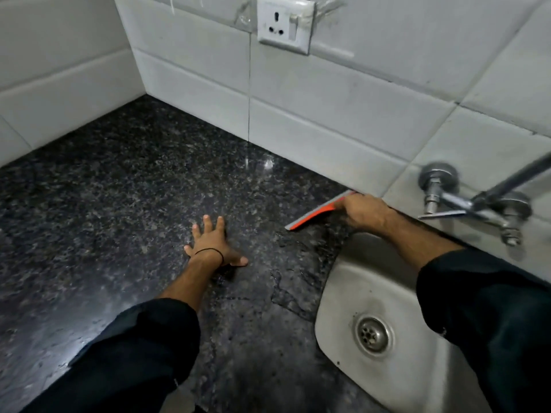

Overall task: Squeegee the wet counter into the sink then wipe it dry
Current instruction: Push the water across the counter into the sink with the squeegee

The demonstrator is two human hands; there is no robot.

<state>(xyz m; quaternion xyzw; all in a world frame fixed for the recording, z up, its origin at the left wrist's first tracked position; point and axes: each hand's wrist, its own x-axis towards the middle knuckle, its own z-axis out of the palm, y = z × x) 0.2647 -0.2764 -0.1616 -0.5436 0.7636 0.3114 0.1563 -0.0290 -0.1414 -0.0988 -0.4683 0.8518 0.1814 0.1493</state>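
The dark speckled granite counter (125, 186) fills the left and middle, with wet patches shining near the sink's left edge. A steel sink (343, 296) with a round drain sits at the lower right. My right hand (363, 211) grips an orange squeegee (313, 214) with a grey blade; the blade lies on the counter close to the back wall, just left of the sink's far corner. My left hand (213, 247) rests flat on the counter with fingers spread and holds nothing. It wears a thin black band at the wrist.
White tiled walls (328, 120) close the counter at the back and left, meeting in a corner. A white wall socket (284, 23) hangs above. A metal tap (465, 201) juts from the wall over the sink at the right.
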